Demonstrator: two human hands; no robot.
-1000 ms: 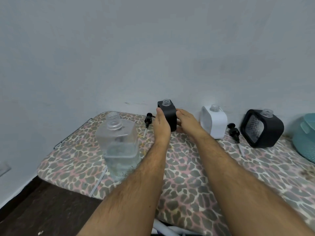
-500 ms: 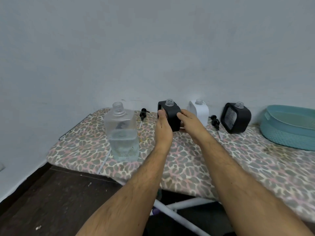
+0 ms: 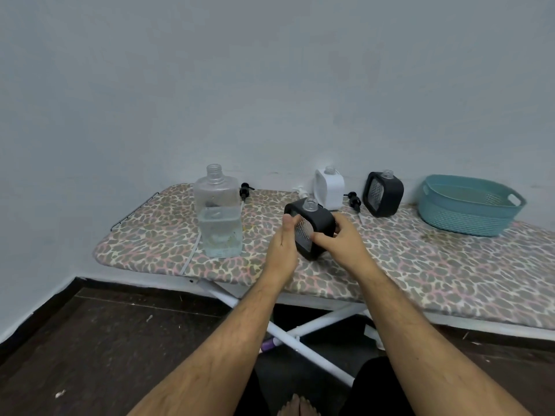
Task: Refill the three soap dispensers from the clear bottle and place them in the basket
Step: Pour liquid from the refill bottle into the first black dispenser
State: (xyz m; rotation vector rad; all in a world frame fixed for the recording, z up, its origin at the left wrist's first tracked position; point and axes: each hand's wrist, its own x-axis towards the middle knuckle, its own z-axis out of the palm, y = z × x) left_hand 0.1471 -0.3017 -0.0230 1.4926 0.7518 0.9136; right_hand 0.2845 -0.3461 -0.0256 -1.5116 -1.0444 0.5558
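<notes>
I hold a black soap dispenser (image 3: 315,217) with an open neck between both hands above the ironing board (image 3: 420,265). My left hand (image 3: 283,247) grips its left side, and my right hand (image 3: 339,241) grips its right side. The clear bottle (image 3: 217,214), uncapped and about half full, stands on the board to the left. A white dispenser (image 3: 329,187) and a second black dispenser (image 3: 383,193) stand open at the back by the wall. The teal basket (image 3: 468,205) sits at the right.
Two black pump heads (image 3: 245,190) (image 3: 354,199) lie on the board near the wall, and a white one (image 3: 301,192) lies behind the held dispenser. The board's white legs (image 3: 300,334) cross beneath. A dark floor lies to the left.
Both hands have pulled the black dispenser from the back of the board toward me and turned it so its mesh face shows. My view has drawn back, bringing the basket fully into sight.
</notes>
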